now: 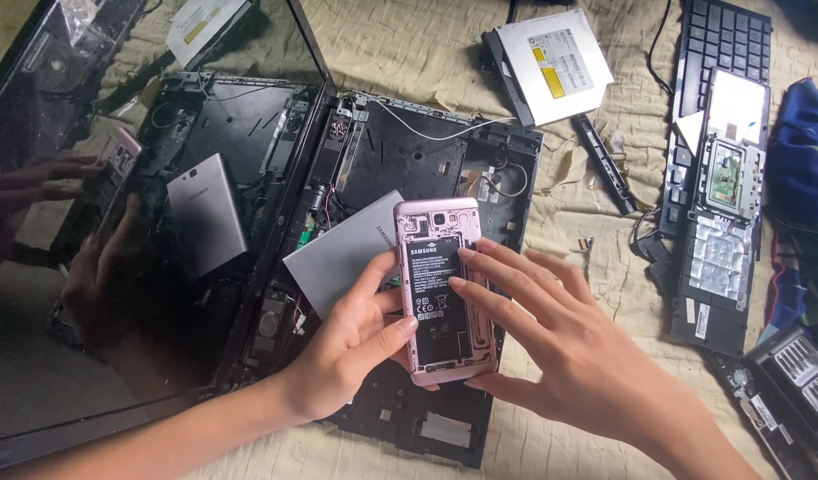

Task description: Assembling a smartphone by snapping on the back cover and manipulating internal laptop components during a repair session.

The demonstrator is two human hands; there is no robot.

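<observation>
Fingers [477, 277] rest on the left-held pink phone's [445, 356] battery [437, 298].

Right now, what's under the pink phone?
Under the phone lie a grey panel and the gutted laptop base. The left hand grips it, hiding what sits directly beneath.

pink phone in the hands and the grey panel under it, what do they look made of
Pink phone with its back cover off: the frame looks like satin-finished plastic or painted metal, with a soft sheen; the black battery is label-wrapped. Flat grey rectangular panel: matte, even and thin, probably brushed metal or plastic. Cream quilted cloth: stitched fabric.
</observation>
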